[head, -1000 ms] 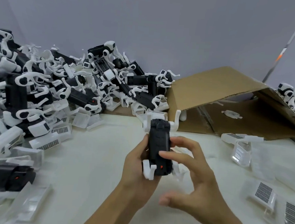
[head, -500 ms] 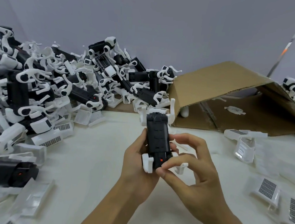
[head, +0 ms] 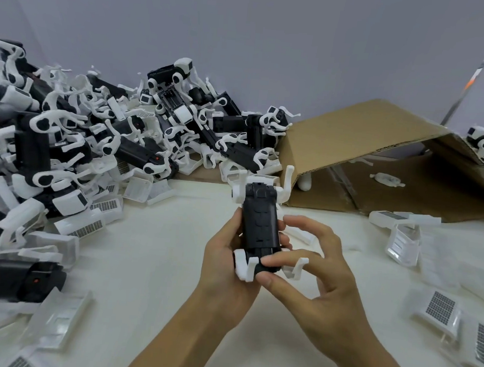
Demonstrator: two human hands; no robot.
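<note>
I hold a black toy robot body with white legs (head: 260, 222) upright above the middle of the white table. My left hand (head: 224, 264) grips its left side, thumb along the black casing. My right hand (head: 312, 273) pinches the body's lower end between thumb and forefinger, beside the white rear legs. Its other fingers curl free above the table. The two front legs stick up at the far end of the body.
A big heap of black-and-white toy robots (head: 94, 131) fills the left and back of the table. An open cardboard box (head: 362, 152) lies on its side at the back right. Clear plastic shells (head: 401, 239) and grilled white parts (head: 439, 309) lie at the right and front left.
My right hand has moved from the body's side down to its lower end, where thumb and forefinger now pinch it. The body has shifted slightly up and away from me.
</note>
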